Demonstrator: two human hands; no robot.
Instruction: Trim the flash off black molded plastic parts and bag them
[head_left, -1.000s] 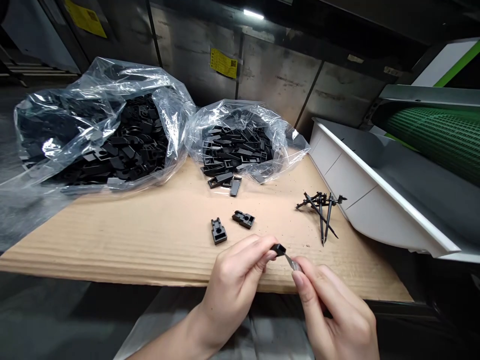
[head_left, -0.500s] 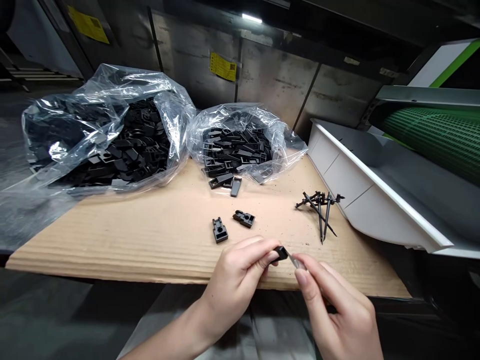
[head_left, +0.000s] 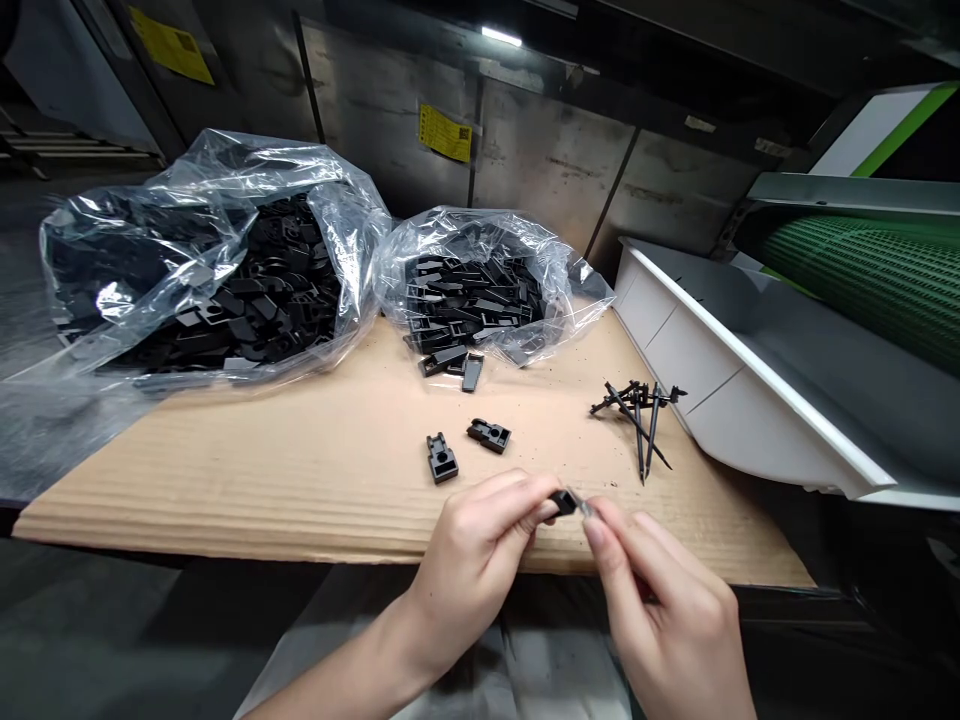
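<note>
The left hand (head_left: pixel 480 545) pinched a black plastic clip (head_left: pixel 562 502) between thumb and fingertips, above the near edge of the cardboard sheet (head_left: pixel 300 470). The clip looked small, matte and blocky, half hidden by fingers. At its right end, the right hand (head_left: pixel 667 620) nipped a grey metal sliver (head_left: pixel 584 509).

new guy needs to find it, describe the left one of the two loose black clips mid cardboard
Start at the brown cardboard sheet; in its middle, ahead of the left hand, two black clips lie alone. It is the left clip, long side pointing away, while its neighbour lies crosswise.
</note>
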